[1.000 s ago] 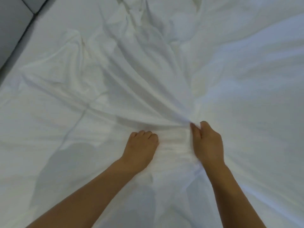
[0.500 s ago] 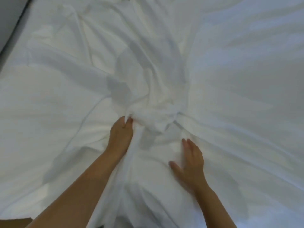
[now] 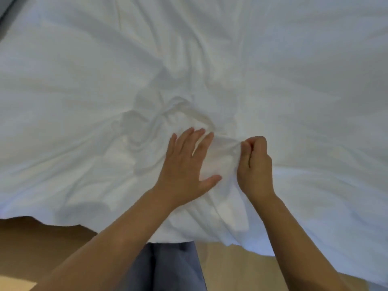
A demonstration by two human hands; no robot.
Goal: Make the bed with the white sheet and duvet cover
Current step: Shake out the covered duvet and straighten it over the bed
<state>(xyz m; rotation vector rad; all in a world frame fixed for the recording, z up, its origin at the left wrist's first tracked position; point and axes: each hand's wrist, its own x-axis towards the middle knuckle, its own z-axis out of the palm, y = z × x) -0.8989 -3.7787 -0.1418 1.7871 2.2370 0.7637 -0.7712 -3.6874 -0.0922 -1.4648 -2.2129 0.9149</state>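
Observation:
White bedding [image 3: 84, 97] covers the whole bed and fills most of the view. It is bunched into a crumpled knot of folds [image 3: 168, 118] near the middle. My left hand [image 3: 186, 162] lies flat on the cloth just below that knot, fingers straight and spread. My right hand [image 3: 255, 164] is to its right, fingers curled, pinching a fold of the white cloth between thumb and fingers. I cannot tell the sheet from the duvet cover in this white mass.
The near hem of the cloth [image 3: 63, 219] hangs over the bed's front edge. Below it is a light wooden floor [image 3: 42, 248]. My blue-grey trousers [image 3: 168, 267] stand against the bed. A grey strip [image 3: 4, 11] shows at the far left corner.
My left hand let go of the bunched cloth and now lies flat on it. My right hand, flat before, has closed on a fold. The view has dropped back, showing the bed edge and floor.

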